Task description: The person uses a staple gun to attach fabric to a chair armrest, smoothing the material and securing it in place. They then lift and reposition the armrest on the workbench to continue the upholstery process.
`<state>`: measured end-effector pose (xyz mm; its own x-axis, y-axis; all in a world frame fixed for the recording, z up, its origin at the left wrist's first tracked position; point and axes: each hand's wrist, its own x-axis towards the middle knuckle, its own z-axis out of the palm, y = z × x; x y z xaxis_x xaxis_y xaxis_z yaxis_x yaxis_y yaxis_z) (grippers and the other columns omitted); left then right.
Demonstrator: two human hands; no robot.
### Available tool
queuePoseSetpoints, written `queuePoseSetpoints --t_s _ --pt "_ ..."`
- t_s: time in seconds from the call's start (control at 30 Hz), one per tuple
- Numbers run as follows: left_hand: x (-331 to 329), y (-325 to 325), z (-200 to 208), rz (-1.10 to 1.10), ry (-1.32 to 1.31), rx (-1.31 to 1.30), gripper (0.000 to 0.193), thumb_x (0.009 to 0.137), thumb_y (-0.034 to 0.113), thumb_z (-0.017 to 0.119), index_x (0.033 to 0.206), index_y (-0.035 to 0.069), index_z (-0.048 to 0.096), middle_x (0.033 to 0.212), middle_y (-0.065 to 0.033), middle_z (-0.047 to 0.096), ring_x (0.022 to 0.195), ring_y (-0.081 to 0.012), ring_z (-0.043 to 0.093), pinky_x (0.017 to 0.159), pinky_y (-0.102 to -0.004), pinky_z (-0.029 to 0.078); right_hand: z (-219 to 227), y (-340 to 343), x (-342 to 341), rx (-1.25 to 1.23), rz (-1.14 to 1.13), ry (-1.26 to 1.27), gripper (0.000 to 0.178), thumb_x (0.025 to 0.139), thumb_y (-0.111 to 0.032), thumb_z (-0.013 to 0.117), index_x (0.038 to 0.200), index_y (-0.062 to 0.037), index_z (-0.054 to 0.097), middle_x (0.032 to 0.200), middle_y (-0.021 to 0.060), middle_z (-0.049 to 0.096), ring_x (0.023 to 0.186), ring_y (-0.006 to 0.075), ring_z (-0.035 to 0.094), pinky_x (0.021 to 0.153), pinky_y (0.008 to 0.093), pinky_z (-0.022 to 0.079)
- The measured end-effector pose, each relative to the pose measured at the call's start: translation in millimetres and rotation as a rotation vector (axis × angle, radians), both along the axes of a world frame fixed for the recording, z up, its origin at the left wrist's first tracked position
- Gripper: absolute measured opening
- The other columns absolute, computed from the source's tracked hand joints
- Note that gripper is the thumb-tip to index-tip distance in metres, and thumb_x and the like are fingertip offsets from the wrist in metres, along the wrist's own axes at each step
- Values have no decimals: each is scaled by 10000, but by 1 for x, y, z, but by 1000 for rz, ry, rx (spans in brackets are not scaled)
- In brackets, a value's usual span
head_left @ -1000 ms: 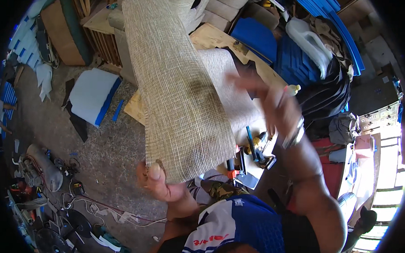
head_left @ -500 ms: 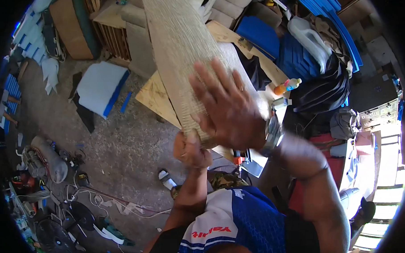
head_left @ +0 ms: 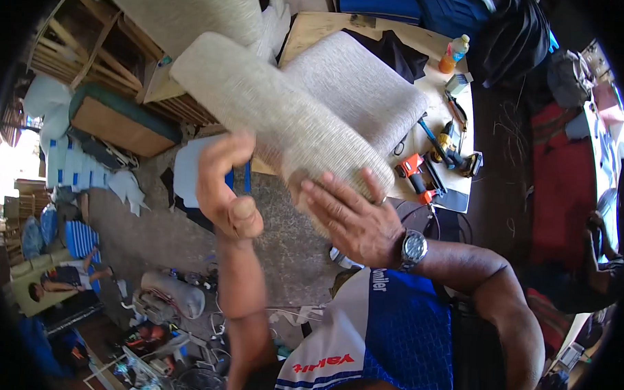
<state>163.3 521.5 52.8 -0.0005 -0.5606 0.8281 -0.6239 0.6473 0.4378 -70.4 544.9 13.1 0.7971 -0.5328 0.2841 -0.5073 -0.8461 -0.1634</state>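
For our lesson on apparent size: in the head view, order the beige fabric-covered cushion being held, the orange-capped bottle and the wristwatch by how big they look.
1. Beige cushion, by far the largest.
2. Orange-capped bottle.
3. Wristwatch.
The last two look close; the watch sits nearer the camera, so their ranking is unsure.

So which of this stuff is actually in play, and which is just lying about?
In play:
- beige upholstered cushion
- left hand, gripping its edge
- right hand, flat against its end

Lying about:
- second beige cushion
- orange power tool
- orange-capped bottle
- plywood table
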Motion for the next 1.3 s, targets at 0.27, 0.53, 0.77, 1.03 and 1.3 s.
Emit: queuePoseSetpoints --t_s 0.27,0.53,0.77,1.03,1.3 --pt "39 -203 59 219 -929 616 600 960 577 462 1073 49 720 1212 -195 665 1233 -370 561 1033 -465 406 -27 -11 -27 -102 156 -368 363 845 -264 645 1202 -204 678 1501 -32 482 1460 240 335 1183 613 51" --pt "43 -226 65 66 -1055 1190 599 971 538 477 974 -18 698 946 -296 654 924 -426 639 838 -430 475 -27 -70 -96 -119 -288 -513 311 809 -312 715 1119 -296 683 1443 1 544 1419 321 392 1164 611 231" --pt "17 -275 0 -1126 -701 1329 770 979 531 484 1481 -29 321 1486 -258 387 1372 -336 390 1138 -399 296 -71 -84 -97 149 -986 -1501 861 898 -250 729 1552 -98 189 1513 194 384 1412 321 374 1094 490 381" --pt "-196 -235 21 -1262 -1255 29 697 998 388 399 1517 -52 246 1589 -243 229 1506 -375 136 1224 -453 91 -74 -80 -64 67 -1521 -1608 846 791 -456 825 1345 41 423 1255 154 566 1117 214 559 937 339 488" --pt "-225 -209 9 -1185 -1278 -33 610 1001 377 420 1489 21 338 1533 -188 365 1440 -337 321 1192 -547 169 -53 -68 0 347 -1298 -2187 758 929 -755 370 930 -50 649 743 31 626 593 108 597 513 226 477"
